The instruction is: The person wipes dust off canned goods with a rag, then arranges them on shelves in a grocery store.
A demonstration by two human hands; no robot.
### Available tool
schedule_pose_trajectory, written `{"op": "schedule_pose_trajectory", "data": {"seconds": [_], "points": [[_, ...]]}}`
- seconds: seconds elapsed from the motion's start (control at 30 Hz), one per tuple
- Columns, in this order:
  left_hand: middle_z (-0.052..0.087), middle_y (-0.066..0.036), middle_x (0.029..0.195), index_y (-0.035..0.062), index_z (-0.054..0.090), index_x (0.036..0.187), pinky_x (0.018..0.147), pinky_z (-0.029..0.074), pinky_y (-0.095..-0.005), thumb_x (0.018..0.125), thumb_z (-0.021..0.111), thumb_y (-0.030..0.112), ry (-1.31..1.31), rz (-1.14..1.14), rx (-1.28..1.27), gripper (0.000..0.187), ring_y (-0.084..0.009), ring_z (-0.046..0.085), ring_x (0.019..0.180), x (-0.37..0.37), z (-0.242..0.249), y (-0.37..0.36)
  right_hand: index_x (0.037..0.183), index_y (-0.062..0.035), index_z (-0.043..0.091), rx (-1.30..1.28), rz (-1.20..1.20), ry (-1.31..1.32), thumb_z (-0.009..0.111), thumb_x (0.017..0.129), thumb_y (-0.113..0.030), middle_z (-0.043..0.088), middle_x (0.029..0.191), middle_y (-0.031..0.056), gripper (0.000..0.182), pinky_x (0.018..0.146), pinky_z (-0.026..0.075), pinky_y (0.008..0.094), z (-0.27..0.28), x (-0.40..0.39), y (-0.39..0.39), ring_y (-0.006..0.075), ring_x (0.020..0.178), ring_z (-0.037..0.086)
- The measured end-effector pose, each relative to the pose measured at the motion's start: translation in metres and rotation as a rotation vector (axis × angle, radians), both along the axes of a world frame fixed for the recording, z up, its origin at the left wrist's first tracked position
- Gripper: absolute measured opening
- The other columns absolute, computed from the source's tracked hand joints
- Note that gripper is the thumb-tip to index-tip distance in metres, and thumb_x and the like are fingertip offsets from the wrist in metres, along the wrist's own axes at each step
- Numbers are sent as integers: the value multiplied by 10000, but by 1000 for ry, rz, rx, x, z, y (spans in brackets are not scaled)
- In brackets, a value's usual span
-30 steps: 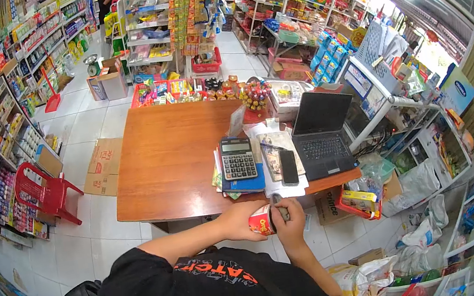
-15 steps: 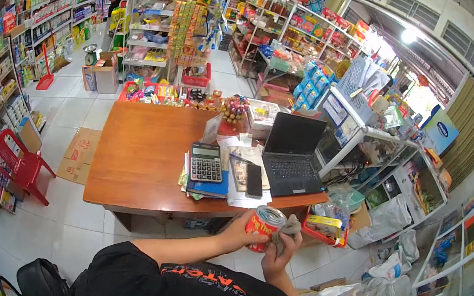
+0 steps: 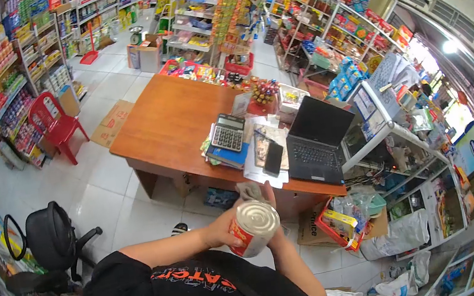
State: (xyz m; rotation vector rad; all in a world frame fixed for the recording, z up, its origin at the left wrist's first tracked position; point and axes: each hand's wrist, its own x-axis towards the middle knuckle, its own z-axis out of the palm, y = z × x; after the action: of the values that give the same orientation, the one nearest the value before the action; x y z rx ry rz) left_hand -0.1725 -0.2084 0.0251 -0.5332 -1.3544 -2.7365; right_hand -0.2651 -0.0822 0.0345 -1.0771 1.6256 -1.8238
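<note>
My left hand [image 3: 222,231] is wrapped round the side of a red and white tin can [image 3: 250,238], its metal end [image 3: 257,216] tilted up toward me. On the far side of the can, my right hand [image 3: 277,237] holds a grey cloth [image 3: 250,191] against it. The can covers much of this hand, though a finger shows beside the cloth. Both hands are in front of my body, just short of the wooden desk [image 3: 166,118].
The desk bears a calculator [image 3: 228,133], a phone [image 3: 273,159] and a laptop [image 3: 316,152]. A red basket of goods [image 3: 341,224] stands right of my hands. To the left are a black office chair [image 3: 49,235] and a red plastic chair [image 3: 56,122]. Stocked shelves line the room.
The can has been turned, so its metal end now faces up toward me. The cloth and right hand have moved round to its far side. My view has shifted.
</note>
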Motion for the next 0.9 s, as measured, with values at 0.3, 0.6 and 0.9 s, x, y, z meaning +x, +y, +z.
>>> {"op": "schedule_pose_trajectory", "data": {"seconds": [0.3,0.6,0.9], "points": [[474,-83,1225,20,338,1268,962,352,-336,524,811,347,-112,132,37,941,-180,458,1128,34,16,-13,1333,-68,244,-279,256,329,590,785,-321,131,1433,172,695,1061,80,418,19,9,-5,326,1330,103],[572,-101,957,8,567,1001,789,422,-315,641,695,82,-155,870,-947,389,-213,552,878,5,18,11,1253,-35,249,-288,-123,-117,699,715,-177,405,1196,149,716,947,339,350,-11,14,23,217,1115,411],[470,-77,1006,126,642,822,792,378,-414,593,765,219,648,759,-1226,276,-303,429,980,-17,11,42,1247,-40,257,-313,-485,-198,674,762,-195,455,1116,130,658,874,393,307,-4,9,62,167,1008,470]]}}
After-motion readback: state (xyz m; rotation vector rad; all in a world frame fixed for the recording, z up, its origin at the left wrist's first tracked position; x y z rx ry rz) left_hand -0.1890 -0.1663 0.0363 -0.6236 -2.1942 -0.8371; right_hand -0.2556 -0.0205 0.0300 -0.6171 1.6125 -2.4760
